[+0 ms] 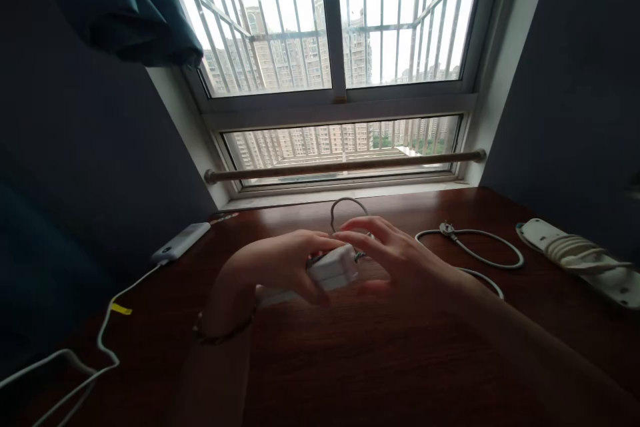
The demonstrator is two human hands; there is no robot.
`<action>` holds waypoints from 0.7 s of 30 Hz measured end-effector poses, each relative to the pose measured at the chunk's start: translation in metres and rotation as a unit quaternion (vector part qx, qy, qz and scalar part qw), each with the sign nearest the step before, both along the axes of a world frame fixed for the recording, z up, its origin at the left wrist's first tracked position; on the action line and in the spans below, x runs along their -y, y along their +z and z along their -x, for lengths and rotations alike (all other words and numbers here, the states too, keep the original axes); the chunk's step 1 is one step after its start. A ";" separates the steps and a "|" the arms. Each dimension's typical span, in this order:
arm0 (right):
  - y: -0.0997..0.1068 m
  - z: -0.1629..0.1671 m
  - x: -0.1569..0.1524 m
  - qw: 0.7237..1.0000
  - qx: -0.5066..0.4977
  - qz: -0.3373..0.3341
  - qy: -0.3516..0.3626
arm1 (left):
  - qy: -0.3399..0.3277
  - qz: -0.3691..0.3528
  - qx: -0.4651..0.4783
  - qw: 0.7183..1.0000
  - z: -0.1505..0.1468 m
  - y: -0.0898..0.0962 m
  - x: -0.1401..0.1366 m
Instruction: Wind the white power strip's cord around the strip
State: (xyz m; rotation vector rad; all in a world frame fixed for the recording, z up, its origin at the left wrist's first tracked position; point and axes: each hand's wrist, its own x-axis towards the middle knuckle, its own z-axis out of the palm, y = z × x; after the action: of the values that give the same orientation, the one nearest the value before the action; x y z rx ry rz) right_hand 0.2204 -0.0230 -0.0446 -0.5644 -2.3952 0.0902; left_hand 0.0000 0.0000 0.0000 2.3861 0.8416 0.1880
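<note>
My left hand (280, 260) is wrapped round a white block-shaped power adapter (334, 268), held just above the brown wooden tabletop. My right hand (395, 250) is close beside it on the right, its thumb and fingers apart and slightly blurred. A dark bit of cord shows at the adapter's right end, between the two hands. Behind the hands a grey cable (345, 200) rises in a loop; part of it is hidden by my right fingers. Under my left wrist a pale flat thing (275, 295) lies partly covered.
To the right lie a white cable with a plug (447, 229) and a white power strip (575, 253) with its cord wound round it. On the left is a white device (181, 243) with a white cable (107, 327). A window with a rail (345, 167) stands behind the tabletop (350, 360).
</note>
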 end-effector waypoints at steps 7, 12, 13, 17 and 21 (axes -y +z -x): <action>0.015 0.013 -0.037 0.993 -0.082 0.084 0.035 | 0.000 0.116 0.060 0.991 0.015 -0.006 -0.024; 0.003 0.007 -0.066 0.846 -0.340 0.404 -0.078 | 0.235 -0.244 0.042 0.940 0.012 -0.009 -0.021; -0.001 0.007 -0.071 0.802 -0.388 0.450 -0.070 | 0.251 -0.324 0.025 0.912 0.004 -0.012 -0.019; -0.009 0.011 -0.078 0.701 -0.463 0.543 -0.008 | 0.262 -0.486 -0.054 0.832 -0.037 -0.025 -0.016; -0.004 0.003 -0.076 0.720 -0.394 0.571 -0.005 | 0.290 -0.477 -0.046 0.828 -0.046 -0.029 -0.025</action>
State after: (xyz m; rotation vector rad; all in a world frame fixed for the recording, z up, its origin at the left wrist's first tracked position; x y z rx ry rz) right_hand 0.2174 0.0533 -0.0483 -0.8229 -1.2415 1.5426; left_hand 0.0461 0.0250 -0.0285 2.9236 1.8424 0.9320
